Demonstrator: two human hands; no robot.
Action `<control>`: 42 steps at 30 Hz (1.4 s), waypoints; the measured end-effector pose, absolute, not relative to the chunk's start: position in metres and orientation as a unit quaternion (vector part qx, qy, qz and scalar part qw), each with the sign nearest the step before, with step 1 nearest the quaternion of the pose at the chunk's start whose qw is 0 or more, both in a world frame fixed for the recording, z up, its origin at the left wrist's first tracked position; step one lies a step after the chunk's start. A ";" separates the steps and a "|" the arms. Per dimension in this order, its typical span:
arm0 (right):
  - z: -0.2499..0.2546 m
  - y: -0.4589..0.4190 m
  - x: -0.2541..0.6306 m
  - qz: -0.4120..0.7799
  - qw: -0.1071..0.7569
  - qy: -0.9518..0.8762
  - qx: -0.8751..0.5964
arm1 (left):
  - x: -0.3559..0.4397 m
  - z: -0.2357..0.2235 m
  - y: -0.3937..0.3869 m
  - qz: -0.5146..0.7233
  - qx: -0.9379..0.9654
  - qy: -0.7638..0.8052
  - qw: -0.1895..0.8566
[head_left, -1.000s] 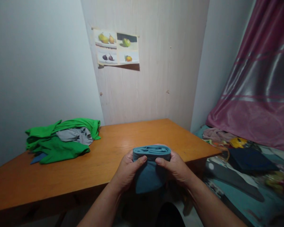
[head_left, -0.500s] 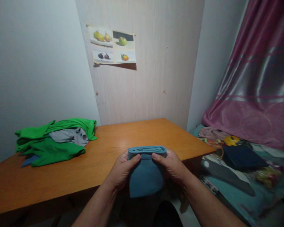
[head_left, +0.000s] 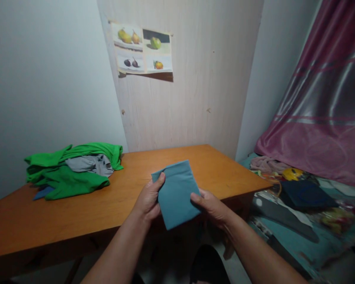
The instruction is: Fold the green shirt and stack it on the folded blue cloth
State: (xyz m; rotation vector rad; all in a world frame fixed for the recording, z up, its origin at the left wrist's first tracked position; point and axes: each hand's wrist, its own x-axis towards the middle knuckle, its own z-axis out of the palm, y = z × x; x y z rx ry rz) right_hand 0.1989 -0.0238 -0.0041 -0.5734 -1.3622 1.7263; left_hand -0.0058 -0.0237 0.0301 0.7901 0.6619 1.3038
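A folded blue cloth [head_left: 176, 193] is held flat between both hands, just above the near edge of the wooden table [head_left: 112, 205]. My left hand [head_left: 148, 200] grips its left side, thumb on top near the upper corner. My right hand [head_left: 211, 206] grips its right lower edge with the thumb lying over the cloth. The cloth is tilted, one corner pointing away from me.
A heap of green clothes [head_left: 68, 171] with a grey garment [head_left: 90, 164] on it lies at the table's far left. A fruit poster [head_left: 142, 48] hangs on the wall. To the right a bed [head_left: 301, 205] holds mixed items under a purple curtain [head_left: 322, 118].
The cloth was held upright with its folded top edge facing me. Now it has been turned and laid flatter, its broad face up, and both hands have shifted to its sides.
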 end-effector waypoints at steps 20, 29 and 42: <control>-0.033 0.005 0.203 0.622 0.541 -0.445 -0.348 | -0.009 0.060 0.025 0.524 0.701 0.480 0.059; -0.031 0.010 0.222 0.569 0.580 -0.433 -0.391 | 0.036 -0.018 0.021 0.224 0.829 0.497 -0.128; -0.025 0.028 0.223 0.512 0.564 -0.494 -0.421 | -0.016 0.014 0.017 0.449 0.742 0.498 0.021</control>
